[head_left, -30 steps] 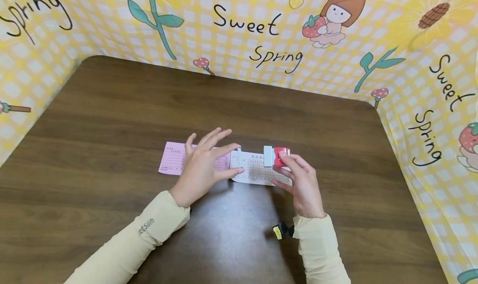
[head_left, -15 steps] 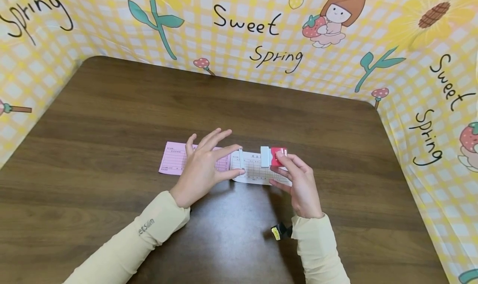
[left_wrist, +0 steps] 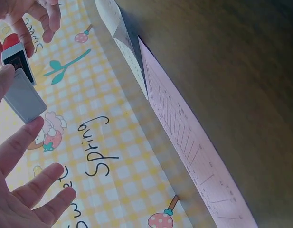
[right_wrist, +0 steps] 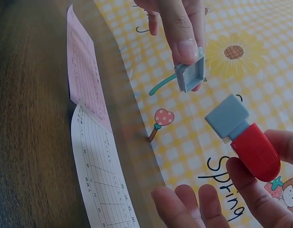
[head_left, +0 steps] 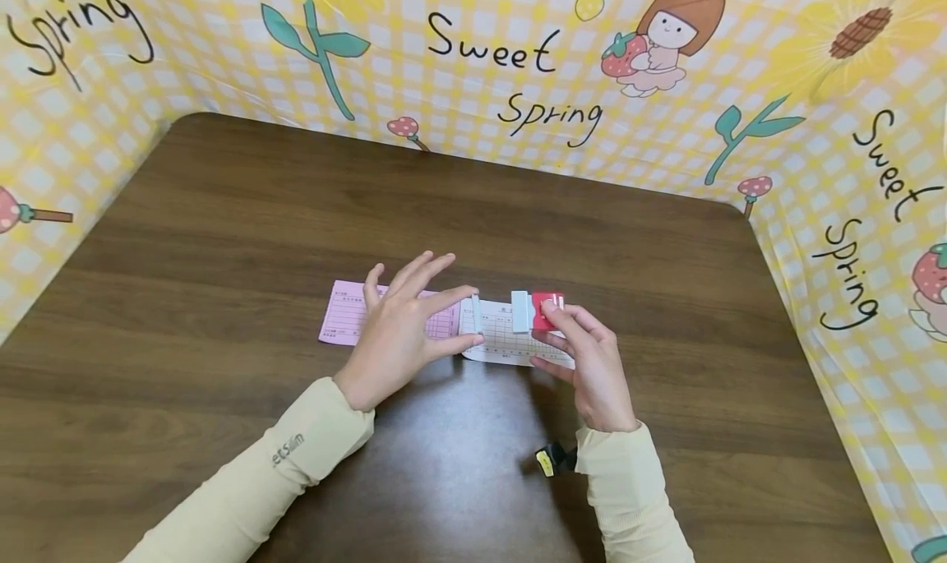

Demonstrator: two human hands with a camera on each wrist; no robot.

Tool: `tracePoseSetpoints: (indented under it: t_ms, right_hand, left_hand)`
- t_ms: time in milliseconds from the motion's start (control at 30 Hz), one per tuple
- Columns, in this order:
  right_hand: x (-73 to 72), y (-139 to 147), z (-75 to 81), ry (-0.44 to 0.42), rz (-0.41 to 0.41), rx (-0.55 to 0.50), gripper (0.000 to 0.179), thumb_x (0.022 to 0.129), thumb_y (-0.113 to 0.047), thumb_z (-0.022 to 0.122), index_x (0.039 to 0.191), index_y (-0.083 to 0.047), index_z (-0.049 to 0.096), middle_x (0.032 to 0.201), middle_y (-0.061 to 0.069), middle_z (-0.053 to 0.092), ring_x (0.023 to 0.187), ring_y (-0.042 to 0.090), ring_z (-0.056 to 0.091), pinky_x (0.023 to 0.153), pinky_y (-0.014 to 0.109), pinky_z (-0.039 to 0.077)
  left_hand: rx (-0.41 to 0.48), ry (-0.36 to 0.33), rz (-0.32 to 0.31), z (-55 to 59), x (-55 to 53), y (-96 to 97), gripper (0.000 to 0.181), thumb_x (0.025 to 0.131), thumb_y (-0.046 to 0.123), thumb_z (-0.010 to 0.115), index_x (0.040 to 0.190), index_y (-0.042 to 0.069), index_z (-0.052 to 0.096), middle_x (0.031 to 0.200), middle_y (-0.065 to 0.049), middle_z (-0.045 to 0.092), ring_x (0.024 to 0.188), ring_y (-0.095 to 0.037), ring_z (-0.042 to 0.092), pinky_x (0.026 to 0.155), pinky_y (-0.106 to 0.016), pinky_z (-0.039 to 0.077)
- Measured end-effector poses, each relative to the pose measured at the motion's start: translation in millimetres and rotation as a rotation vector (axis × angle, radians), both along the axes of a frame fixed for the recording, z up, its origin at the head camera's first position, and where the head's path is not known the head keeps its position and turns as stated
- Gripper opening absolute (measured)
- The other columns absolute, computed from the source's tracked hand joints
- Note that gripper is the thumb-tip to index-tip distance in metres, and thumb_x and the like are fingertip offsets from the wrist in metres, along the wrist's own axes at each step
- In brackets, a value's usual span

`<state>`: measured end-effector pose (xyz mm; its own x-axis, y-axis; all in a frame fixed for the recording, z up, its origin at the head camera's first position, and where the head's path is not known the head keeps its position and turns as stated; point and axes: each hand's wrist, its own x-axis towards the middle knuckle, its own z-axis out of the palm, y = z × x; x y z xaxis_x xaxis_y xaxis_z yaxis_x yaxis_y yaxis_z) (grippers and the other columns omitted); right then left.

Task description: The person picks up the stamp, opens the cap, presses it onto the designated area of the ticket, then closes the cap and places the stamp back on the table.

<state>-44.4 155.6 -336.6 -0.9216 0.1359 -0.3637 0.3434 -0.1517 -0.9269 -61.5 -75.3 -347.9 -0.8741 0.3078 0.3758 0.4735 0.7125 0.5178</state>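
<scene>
Between thumb and index finger, my left hand pinches a small grey-blue rectangular cap, whose hollow side shows in the right wrist view. My right hand grips the red handle of a stamp with a light blue body. Stamp and cap are apart, held facing each other above the paper. In the left wrist view the stamp's dark face shows just past the cap. Beneath the hands lie a pink printed slip and a white printed form, the pink one partly covered by my left hand.
The slips lie on a dark wooden table. A yellow checked cloth with printed drawings surrounds its far and side edges. A black piece with a yellow label sits at the right sleeve.
My right hand has moved slightly left with the stamp, narrowing the gap to the cap. The left hand has barely moved and still pinches the cap.
</scene>
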Motion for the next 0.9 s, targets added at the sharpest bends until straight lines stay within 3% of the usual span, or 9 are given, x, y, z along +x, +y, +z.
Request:
tracePoseSetpoints:
  t_ms: [900]
  right_hand:
    - [-0.3,-2.7,3.4,-0.001,0.003,-0.009,0.015,0.097,-0.028,0.070,0.089,-0.015,0.070,0.105,0.004,0.066,0.096,0.025,0.068,0.076,0.042,0.061]
  left_hand:
    - [-0.054,0.009,0.050,0.9,-1.1,-24.4,0.059,0.076,0.051,0.087,0.125,0.021,0.075,0.153,-0.014,0.048,0.148,-0.035,0.033,0.108,-0.075,0.011]
